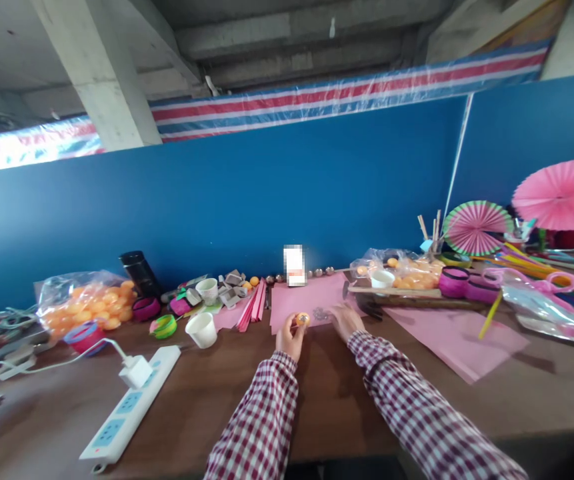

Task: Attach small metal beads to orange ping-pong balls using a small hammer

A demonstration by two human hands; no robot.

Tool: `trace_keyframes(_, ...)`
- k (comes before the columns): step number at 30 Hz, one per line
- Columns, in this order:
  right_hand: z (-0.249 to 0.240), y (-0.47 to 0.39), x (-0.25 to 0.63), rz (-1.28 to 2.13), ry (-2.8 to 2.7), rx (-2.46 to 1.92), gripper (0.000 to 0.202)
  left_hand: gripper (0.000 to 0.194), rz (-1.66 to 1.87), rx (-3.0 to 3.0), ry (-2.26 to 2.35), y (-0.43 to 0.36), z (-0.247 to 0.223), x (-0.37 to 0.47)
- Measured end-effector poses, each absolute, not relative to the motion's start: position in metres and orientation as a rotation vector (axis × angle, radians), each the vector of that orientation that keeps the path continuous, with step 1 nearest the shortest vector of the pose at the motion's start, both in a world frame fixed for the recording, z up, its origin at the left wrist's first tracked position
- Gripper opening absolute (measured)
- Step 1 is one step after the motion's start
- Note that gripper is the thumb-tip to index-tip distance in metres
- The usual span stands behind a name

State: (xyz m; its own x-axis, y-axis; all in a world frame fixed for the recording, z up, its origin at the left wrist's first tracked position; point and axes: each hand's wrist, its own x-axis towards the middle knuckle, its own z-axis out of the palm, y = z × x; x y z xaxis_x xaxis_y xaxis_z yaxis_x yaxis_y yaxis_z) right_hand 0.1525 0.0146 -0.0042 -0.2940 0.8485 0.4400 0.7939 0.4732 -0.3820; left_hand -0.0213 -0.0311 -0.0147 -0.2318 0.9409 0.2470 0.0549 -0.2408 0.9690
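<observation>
The orange ball [303,320] is pinched by the left hand [291,337], and the small dark pieces [321,313] are positioned just left of the right hand [347,321], fingers extended, grip indeterminable.

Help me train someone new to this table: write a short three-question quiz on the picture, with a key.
1. Which hand holds an orange ball?
2. True or false: a white plug sits in the power strip.
3. What colour is the sheet by the right hand?
A) green
B) pink
C) yellow

Key:
1. The left hand.
2. True.
3. B.
</observation>
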Motion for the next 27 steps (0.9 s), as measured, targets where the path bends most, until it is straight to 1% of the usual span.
trace_keyframes(13, -0.0059, 0.016, 0.1512, 0.125, -2.155, -1.465, 0.018, 0.041, 1.55, 1.318, 1.294, -0.0279, -0.0205, -0.0213)
trace_keyframes(23, -0.0005, 0.0123, 0.1511, 0.119, -2.142, -1.543, 0.02, 0.039, 1.552, 1.335, 1.301, -0.0288, -0.0192, -0.0214)
trace_keyframes(27, -0.0015, 0.0139, 0.1512, 0.116, -2.156, -1.526, 0.025, 0.039, 1.55, 1.339, 1.311, -0.0276, -0.0208, -0.0219)
